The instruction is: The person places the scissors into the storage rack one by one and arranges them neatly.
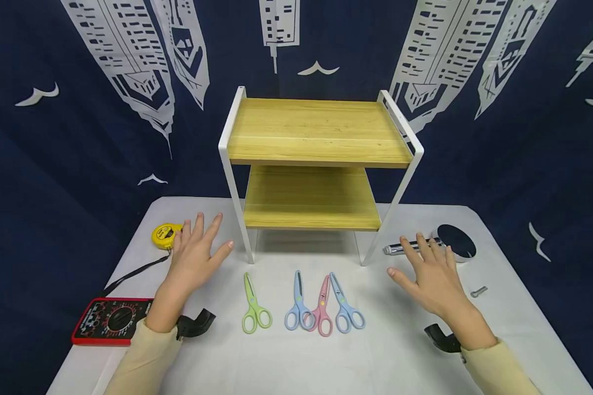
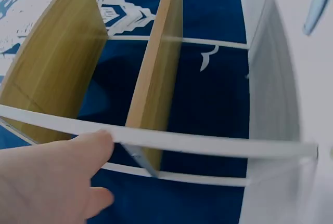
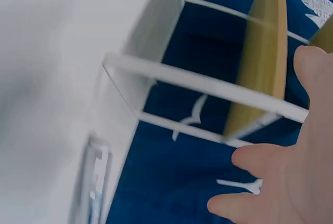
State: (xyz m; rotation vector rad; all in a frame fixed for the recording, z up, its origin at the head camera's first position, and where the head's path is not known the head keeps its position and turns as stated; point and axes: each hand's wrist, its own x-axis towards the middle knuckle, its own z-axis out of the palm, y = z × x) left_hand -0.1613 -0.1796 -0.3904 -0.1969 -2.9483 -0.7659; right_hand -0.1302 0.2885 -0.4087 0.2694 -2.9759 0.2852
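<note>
Neither grip is grasping anything: the left hand (image 1: 194,253) and the right hand (image 1: 432,274) are hovering spread-fingered over the white desk (image 1: 296,356), either side of the two-tier wooden shelf with white metal frame (image 1: 316,164). Between them are lying one green plastic scissors (image 1: 254,307), two blue scissors (image 1: 296,304) and one pink scissors (image 1: 323,310).

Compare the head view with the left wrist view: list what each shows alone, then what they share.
Only the head view shows the green scissors, the yellow tape measure, the multimeter and the right hand, open above the table. Only the left wrist view shows the shelf boards edge-on, from the side. Both show the left hand, open and holding nothing, the two-tier shelf and the blue scissors.
</note>
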